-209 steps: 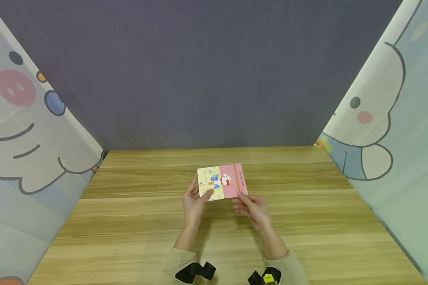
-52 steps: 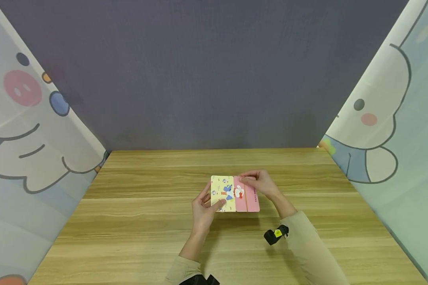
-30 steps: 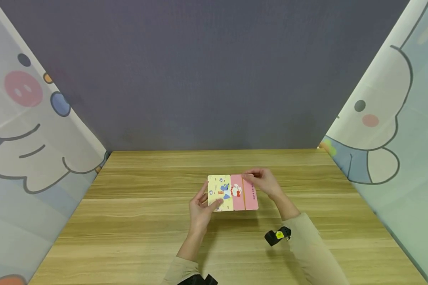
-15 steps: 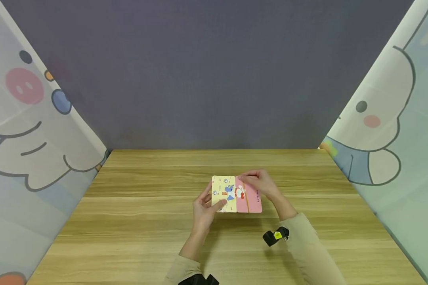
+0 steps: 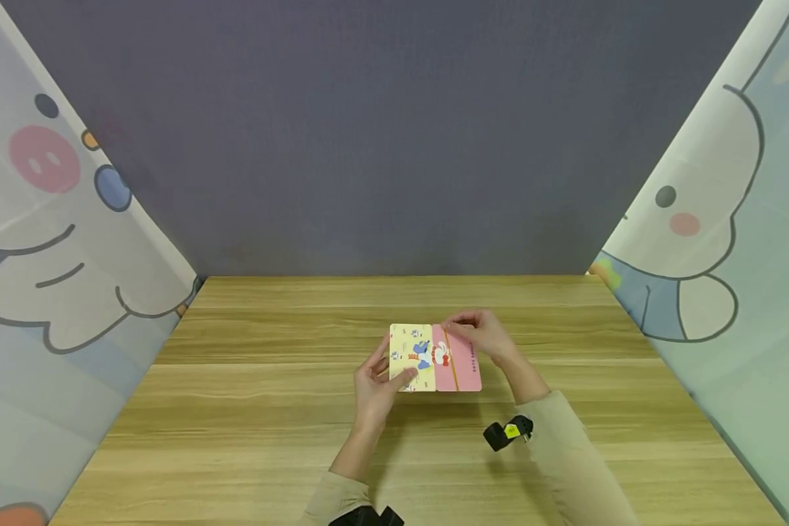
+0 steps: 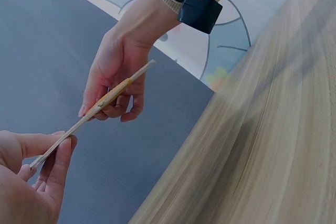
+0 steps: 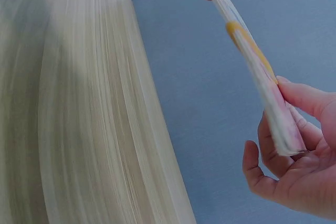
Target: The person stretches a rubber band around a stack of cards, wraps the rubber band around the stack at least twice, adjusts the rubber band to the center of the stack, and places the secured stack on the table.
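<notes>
A small notebook (image 5: pixel 410 351), one half yellow with a blue figure and the other half pink with a white rabbit, is held above the table. An orange rubber band (image 5: pixel 454 365) runs slantwise across its pink half. My left hand (image 5: pixel 371 391) grips the yellow end, thumb on top and fingers underneath. At the far edge my right hand (image 5: pixel 486 337) pinches the band, its thumb over the pink cover. In the right wrist view the band (image 7: pixel 252 51) stretches along the notebook's edge up to the thumb tip. The left wrist view shows the notebook (image 6: pixel 79 124) edge-on between both hands.
Below the hands lies a wood-grain table (image 5: pixel 269 409). A dark grey panel (image 5: pixel 394 146) rises behind it, and cartoon-printed curtains (image 5: pixel 684 219) flank both sides. Black wrist cameras (image 5: pixel 508 432) sit on beige sleeves (image 5: pixel 572 453).
Since the oldest frame, my right hand has moved from the notebook's near edge to its far edge. The notebook has shifted right and nearer. Lately the band has gone from nearly straight to slanted.
</notes>
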The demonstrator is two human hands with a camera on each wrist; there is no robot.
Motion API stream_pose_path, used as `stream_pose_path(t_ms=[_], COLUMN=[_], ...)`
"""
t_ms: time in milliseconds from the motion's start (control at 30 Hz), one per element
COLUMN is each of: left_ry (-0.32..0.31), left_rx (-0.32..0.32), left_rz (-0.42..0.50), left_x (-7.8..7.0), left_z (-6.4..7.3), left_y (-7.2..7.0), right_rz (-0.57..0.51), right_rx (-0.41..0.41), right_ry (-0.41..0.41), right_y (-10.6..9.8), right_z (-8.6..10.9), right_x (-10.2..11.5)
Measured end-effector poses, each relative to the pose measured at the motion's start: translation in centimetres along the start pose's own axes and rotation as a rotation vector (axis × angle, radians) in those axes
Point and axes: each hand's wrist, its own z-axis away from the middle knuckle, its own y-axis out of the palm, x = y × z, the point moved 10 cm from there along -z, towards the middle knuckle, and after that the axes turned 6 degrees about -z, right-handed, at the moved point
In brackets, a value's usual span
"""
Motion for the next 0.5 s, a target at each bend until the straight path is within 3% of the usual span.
stream_pose_path(t_ms=[233,500], left_ry=[0.010,0.007], left_rx=[0.004,0.052], left_rz=[-0.024,-0.045], left_x=[-0.1,0.0], left_z=[0.1,0.5], left_y=[0.0,0.8], right_rz=[-0.020,0.042], right_rx=[-0.013,-0.009], right_ry=[0.042,0.096], right_y=[0.3,0.8], right_z=[-0.1,0.0], right_x=[-0.6,-1.1])
